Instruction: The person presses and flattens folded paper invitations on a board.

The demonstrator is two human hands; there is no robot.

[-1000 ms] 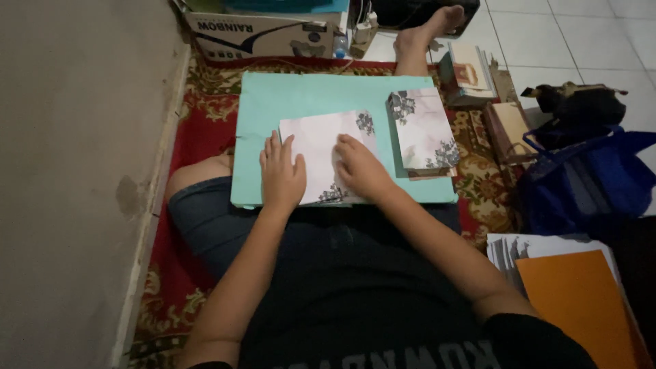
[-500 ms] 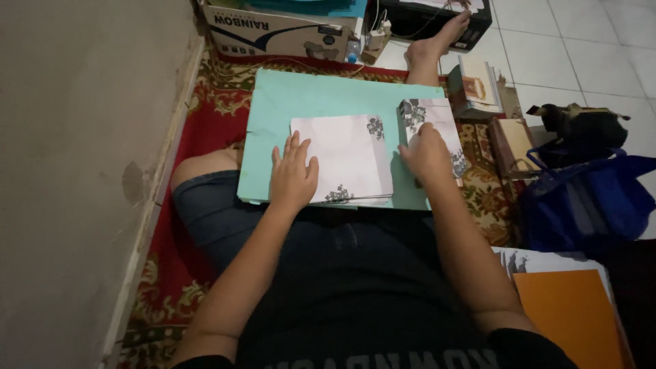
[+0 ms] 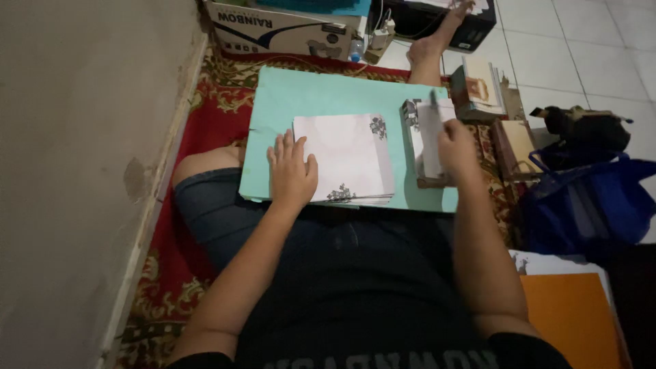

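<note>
White floral-cornered paper sheets [image 3: 348, 157] lie stacked on a turquoise board [image 3: 301, 96]; left hand [image 3: 292, 172] presses flat, fingers spread, right hand [image 3: 456, 145] pinches one card from the side stack [image 3: 422, 140] — lift slowly, one only

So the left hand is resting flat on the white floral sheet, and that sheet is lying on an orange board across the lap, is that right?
Not quite. The left hand does rest flat on the white floral sheet, but the board under it across the lap is light teal, not orange, as the head view shows. The orange sheet lies apart, on the floor at the person's right.
</note>
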